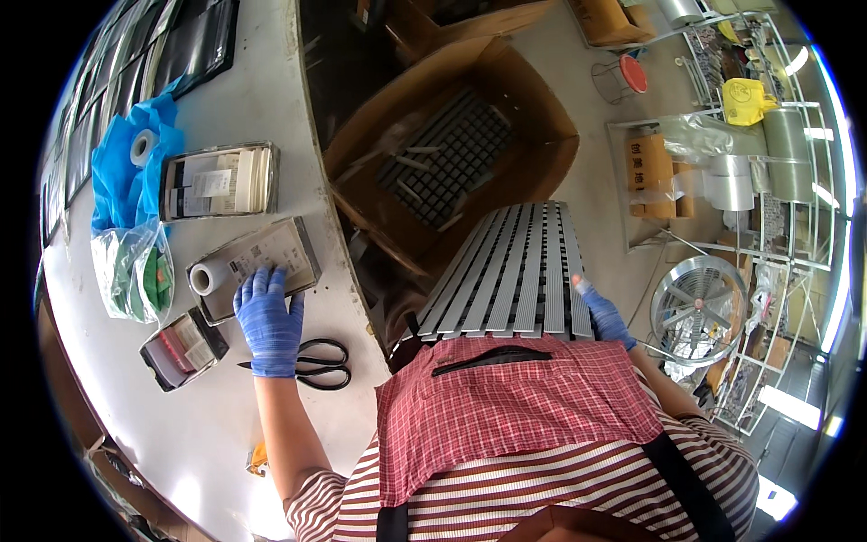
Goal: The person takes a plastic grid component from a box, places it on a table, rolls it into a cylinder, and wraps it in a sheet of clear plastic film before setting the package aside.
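Observation:
My left hand [269,323], in a blue glove, reaches over the table with its fingers stretched out onto the printed labels [269,251] in a shallow open box. A white roll [209,276] lies in that box beside my fingers. Black-handled scissors [323,364] rest just right of my left wrist. A grey slatted mat [506,271] with dark gaps extends away from my waist. My right hand [607,316], gloved in blue with bare fingertips, grips the mat's right edge; part of its fingers is hidden.
Beyond the mat stands a big open carton [542,117] with dark gridded mats inside. On the table are another label box [221,182], a small box [184,350] and a blue bag [135,181]. A floor fan [698,309] and a metal rack [817,181] stand right.

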### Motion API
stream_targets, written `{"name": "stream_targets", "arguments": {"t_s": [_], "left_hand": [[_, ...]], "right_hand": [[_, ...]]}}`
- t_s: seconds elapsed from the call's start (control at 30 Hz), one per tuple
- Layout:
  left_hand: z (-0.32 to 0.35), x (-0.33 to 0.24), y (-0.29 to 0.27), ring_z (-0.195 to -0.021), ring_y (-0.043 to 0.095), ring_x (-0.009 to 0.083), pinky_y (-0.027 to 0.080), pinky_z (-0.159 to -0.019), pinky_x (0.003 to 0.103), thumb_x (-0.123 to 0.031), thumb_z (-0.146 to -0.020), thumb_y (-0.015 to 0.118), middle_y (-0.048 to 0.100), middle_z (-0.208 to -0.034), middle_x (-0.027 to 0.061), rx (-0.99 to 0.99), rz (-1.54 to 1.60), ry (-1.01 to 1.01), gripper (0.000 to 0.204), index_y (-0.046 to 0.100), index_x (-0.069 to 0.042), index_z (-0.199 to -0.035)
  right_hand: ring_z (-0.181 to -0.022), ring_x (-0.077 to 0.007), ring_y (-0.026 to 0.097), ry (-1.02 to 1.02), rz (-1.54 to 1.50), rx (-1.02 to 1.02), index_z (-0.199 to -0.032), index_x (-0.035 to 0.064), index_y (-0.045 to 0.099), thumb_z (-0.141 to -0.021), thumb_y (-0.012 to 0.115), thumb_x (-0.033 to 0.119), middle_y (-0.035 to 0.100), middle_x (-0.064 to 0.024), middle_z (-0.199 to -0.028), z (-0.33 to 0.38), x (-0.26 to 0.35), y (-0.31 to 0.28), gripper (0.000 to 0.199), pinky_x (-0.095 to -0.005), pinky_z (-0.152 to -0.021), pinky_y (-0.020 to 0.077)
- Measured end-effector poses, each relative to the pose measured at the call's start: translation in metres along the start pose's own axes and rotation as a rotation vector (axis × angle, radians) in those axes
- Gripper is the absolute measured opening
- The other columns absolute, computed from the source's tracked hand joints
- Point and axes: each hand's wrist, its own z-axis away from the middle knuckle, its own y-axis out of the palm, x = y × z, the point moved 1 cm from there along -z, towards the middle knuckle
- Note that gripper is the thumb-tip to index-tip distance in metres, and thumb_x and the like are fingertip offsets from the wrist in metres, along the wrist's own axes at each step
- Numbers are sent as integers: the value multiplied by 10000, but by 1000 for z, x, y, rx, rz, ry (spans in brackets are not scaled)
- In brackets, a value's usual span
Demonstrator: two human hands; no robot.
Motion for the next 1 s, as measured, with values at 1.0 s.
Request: {"name": "stream_targets", "arguments": {"t_s": [1.0], "left_hand": [[-5,3,7,-1186,531,323,368,-1032,486,-276,-763,739,606,-1239,131,-25,-43,23,474,633,-91,-1186]], "right_hand": [[-849,-143,637,-10,-107,-4,-1180,79,617,-934,604,412,668,-49,-995,-15,-8,-4,414,-302,-805,534]]}}
